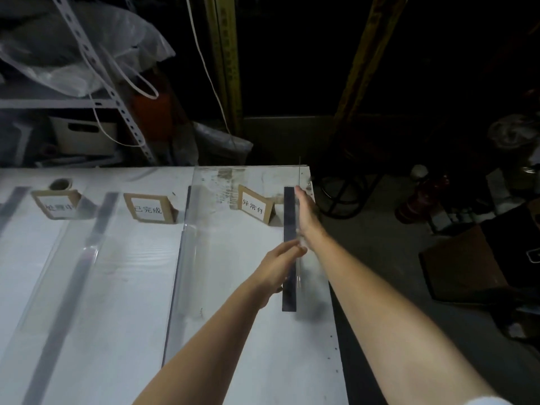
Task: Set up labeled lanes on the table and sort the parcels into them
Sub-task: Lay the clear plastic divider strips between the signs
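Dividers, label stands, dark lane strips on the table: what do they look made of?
Dividers: clear rigid sheet, glossy, likely acrylic; the table shows through and the edges catch glare.
Label stands: brown folded cardboard, matte, with white paper faces printed in black.
Lane strips: flat matte dark bands, probably tape; the look leaves it open.

Leftmost label card [57, 205], left of centre: print blurred, unreadable. Left hand [279, 266], centre: fingertips smeared, grip indeterminate. Dark strip [10, 201] at left edge: cut off by the frame.
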`<state>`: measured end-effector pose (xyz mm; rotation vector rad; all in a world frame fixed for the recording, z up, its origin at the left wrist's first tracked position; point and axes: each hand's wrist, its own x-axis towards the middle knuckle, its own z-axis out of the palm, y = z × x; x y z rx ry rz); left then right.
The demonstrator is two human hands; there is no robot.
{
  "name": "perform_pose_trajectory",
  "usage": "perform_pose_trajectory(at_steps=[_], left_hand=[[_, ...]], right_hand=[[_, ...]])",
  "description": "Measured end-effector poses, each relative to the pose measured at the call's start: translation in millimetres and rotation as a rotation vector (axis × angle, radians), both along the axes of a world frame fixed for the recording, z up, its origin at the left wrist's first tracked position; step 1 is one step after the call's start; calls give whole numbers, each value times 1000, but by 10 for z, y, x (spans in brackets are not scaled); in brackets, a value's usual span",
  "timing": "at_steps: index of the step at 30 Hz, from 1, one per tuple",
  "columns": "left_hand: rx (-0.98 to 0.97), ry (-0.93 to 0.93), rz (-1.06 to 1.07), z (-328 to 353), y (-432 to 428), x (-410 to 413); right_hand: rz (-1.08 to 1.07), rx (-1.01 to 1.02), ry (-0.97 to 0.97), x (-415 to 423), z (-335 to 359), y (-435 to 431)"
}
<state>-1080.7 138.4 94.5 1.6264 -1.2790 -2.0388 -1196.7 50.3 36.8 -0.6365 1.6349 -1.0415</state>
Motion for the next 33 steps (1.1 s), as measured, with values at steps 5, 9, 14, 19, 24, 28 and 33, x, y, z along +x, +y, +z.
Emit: perform_pose_trajectory(at_steps=[5,9,14,19,24,28,33], left_hand=[[17,-28,78,-199,38,95],[32,-13,86,-264,30,67],[21,33,76,-281,23,-64],[26,36,86,-281,34,-119],[11,10,75,-335,16,-130],[20,-15,75,-377,13,-133],[13,-33,80,-371,1,-135]], right_hand=[[18,-26,63,4,-184,6],[36,-49,69,-6,-169,-75],[85,-41,79,-54,-180,-149],[90,-9,40,-129,-165,-188],[90,16,31,-145,-157,-177],[111,20,49,-162,-120,-158],[154,26,112,-215,-84,-148]])
